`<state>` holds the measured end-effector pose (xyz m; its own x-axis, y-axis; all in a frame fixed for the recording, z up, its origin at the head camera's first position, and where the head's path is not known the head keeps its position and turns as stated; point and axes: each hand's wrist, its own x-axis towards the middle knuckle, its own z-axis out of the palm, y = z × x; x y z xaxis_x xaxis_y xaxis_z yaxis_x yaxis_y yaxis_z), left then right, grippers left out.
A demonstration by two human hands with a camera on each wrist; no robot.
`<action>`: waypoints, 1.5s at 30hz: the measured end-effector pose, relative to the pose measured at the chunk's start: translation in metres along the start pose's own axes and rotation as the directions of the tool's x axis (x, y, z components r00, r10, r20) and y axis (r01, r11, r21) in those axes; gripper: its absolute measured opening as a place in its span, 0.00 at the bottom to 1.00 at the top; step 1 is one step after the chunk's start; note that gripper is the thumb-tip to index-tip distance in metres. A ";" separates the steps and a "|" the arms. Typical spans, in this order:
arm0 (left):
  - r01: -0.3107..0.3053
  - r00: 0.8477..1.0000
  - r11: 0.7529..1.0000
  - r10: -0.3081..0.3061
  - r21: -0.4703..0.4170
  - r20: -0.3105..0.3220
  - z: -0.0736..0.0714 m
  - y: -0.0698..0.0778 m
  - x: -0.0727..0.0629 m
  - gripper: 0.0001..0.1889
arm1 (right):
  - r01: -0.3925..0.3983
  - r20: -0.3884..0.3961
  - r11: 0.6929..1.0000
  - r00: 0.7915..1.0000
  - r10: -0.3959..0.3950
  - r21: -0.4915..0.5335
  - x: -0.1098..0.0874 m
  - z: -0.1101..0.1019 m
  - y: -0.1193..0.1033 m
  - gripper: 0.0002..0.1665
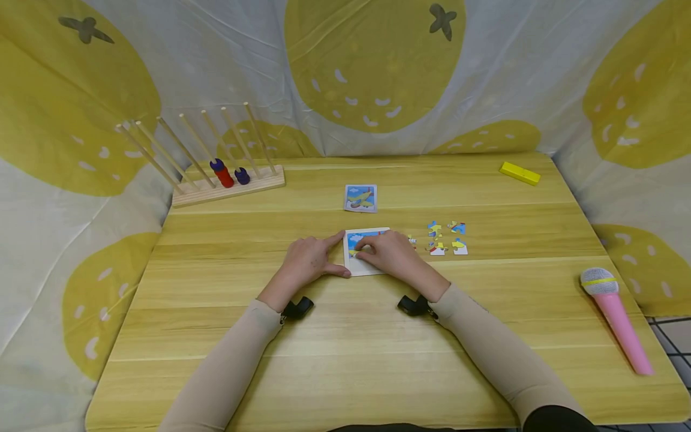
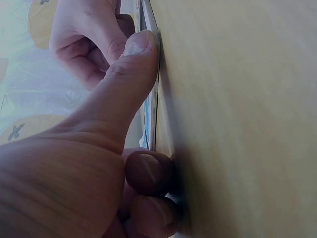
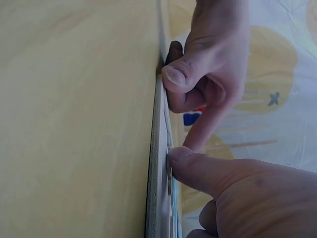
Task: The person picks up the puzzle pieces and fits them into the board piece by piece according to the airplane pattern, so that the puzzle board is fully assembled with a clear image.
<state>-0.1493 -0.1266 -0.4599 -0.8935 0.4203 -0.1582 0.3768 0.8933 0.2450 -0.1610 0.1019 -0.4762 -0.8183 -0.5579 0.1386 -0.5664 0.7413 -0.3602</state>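
A small jigsaw board (image 1: 366, 268) with a white border lies flat on the table, part of its blue sky picture showing. My left hand (image 1: 306, 258) braces the board's left side, the index finger at the far corner and the thumb at the near corner. Over the board, my right hand (image 1: 393, 252) pinches a puzzle piece (image 3: 170, 184) between thumb and fingers, low against the picture. The hand covers most of that piece. Several loose puzzle pieces (image 1: 459, 246) lie right of the board, some partly behind the right hand. Beyond the board sits a picture card (image 1: 360, 198) with a yellow plane.
At the back left stands a wooden peg rack (image 1: 227, 192) with red and dark purple beads. A yellow block (image 1: 519, 173) lies at the back right. Near the right edge is a pink toy microphone (image 1: 621, 327). A patterned curtain (image 1: 372, 66) hangs behind the table (image 1: 345, 360).
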 end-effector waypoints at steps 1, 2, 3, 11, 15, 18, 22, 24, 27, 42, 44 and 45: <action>-0.001 1.000 1.000 0.001 0.000 -0.002 0.000 0.000 0.000 0.54 | -0.003 0.002 1.000 1.000 0.003 0.002 0.000 0.000 0.000 0.11; -0.002 1.000 1.000 0.002 0.000 -0.006 0.000 -0.001 0.000 0.54 | -0.005 0.004 1.000 1.000 0.005 0.011 0.001 0.000 0.000 0.11; -0.002 1.000 1.000 0.002 0.001 -0.008 0.000 -0.001 0.000 0.54 | -0.011 0.010 1.000 1.000 0.011 0.024 0.001 0.000 0.000 0.12; 0.015 1.000 1.000 -0.015 0.013 0.014 0.000 0.000 0.001 0.55 | -0.177 -0.007 0.950 0.983 0.185 0.259 -0.011 -0.021 0.026 0.15; 0.022 0.999 1.000 -0.022 0.001 0.025 0.000 0.002 0.000 0.55 | -0.265 0.003 0.920 0.961 0.276 0.288 -0.029 -0.037 0.058 0.19; 0.023 0.999 1.000 -0.023 -0.012 0.029 0.000 0.002 0.000 0.55 | -0.338 0.037 0.895 0.939 0.342 0.291 -0.044 -0.049 0.084 0.23; 0.034 0.999 0.999 -0.034 -0.007 0.038 0.000 0.001 0.000 0.55 | -0.395 0.081 0.863 0.917 0.390 0.315 -0.061 -0.063 0.114 0.26; 0.039 0.998 0.999 -0.039 -0.006 0.041 -0.001 0.001 0.000 0.55 | -0.401 0.101 0.857 0.915 0.390 0.323 -0.067 -0.068 0.126 0.26; 0.041 0.998 0.999 -0.040 -0.013 0.044 -0.002 0.002 0.001 0.55 | -0.402 0.136 0.855 0.916 0.378 0.329 -0.073 -0.074 0.140 0.26; 0.049 0.997 0.999 -0.047 -0.020 0.055 -0.006 0.003 0.000 0.55 | -0.428 0.202 0.847 0.902 0.381 0.315 -0.079 -0.077 0.153 0.25; 0.052 0.997 0.998 -0.051 -0.019 0.056 -0.006 0.003 0.001 0.55 | -0.429 0.201 0.850 0.902 0.382 0.307 -0.078 -0.077 0.153 0.24; 0.052 0.997 0.998 -0.051 -0.018 0.056 -0.005 0.003 0.001 0.56 | -0.427 0.198 0.852 0.903 0.382 0.302 -0.078 -0.076 0.153 0.24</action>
<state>-0.1500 -0.1242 -0.4540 -0.8967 0.3821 -0.2235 0.3249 0.9110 0.2540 -0.1911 0.2872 -0.4717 -0.9357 -0.2940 -0.1951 -0.1037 0.7575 -0.6445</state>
